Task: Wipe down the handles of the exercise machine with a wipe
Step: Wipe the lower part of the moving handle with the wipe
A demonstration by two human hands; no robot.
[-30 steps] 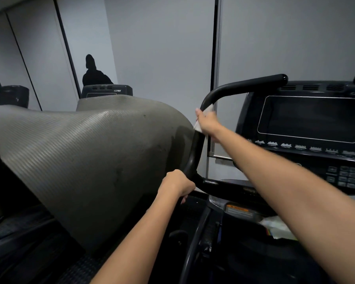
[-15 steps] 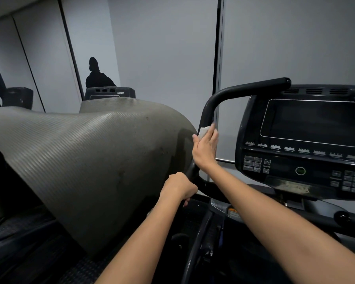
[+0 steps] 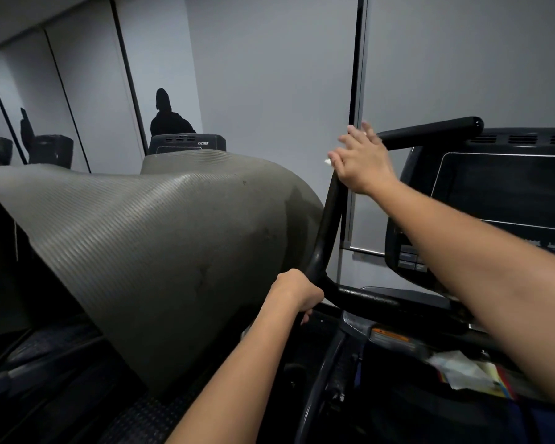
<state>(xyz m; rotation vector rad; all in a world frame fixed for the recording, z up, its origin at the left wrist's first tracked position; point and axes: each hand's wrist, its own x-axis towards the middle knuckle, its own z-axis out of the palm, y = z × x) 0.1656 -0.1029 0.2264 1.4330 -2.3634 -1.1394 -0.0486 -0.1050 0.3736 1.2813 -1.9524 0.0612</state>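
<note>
The black tubular handle (image 3: 326, 229) of the exercise machine rises from a low bar, bends near the top and runs right to a capped end (image 3: 471, 123). My left hand (image 3: 297, 291) grips the handle's base with curled fingers. My right hand (image 3: 361, 161) lies over the upper bend, fingers fairly straight and spread, pressing a white wipe (image 3: 327, 161) against the tube. Only a small corner of the wipe shows at the hand's left edge.
A grey ribbed mat (image 3: 141, 245) drapes over the machine to the left, touching the handle. The console with its dark screen (image 3: 500, 193) sits to the right. Crumpled papers (image 3: 458, 370) lie in a tray at lower right. Grey wall panels stand behind.
My right hand slid down the handle's upright and then back up to the upper bend with the wipe. My left hand stayed gripping the base.
</note>
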